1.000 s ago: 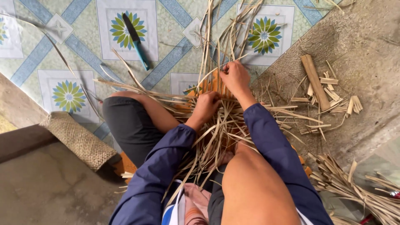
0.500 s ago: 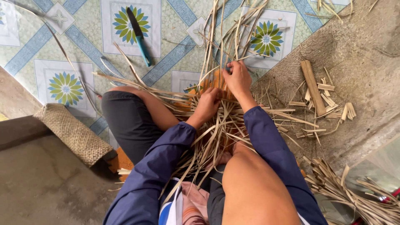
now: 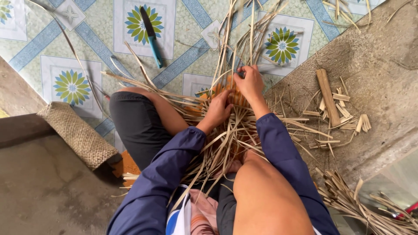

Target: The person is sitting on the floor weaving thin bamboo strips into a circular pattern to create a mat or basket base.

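A flat mat of woven bamboo strips (image 3: 226, 130) lies between my knees, with long loose ends (image 3: 244, 39) fanning upward and out to the sides. My left hand (image 3: 217, 111) presses down on the woven part, fingers spread over the strips. A little farther out, my right hand (image 3: 249, 82) pinches one of the upright strips between its fingers. Both arms are in dark blue sleeves.
A knife with a teal handle (image 3: 151, 37) lies on the patterned floor mat (image 3: 78, 87) beyond my left knee. A woven brown mat corner (image 3: 78, 135) sits at left. Cut bamboo sticks (image 3: 331, 104) and scraps litter the concrete at right; more strips (image 3: 361, 204) lie bottom right.
The view has shifted slightly. My right hand has moved a little along the strips; my left hand stays pressed on the weave.
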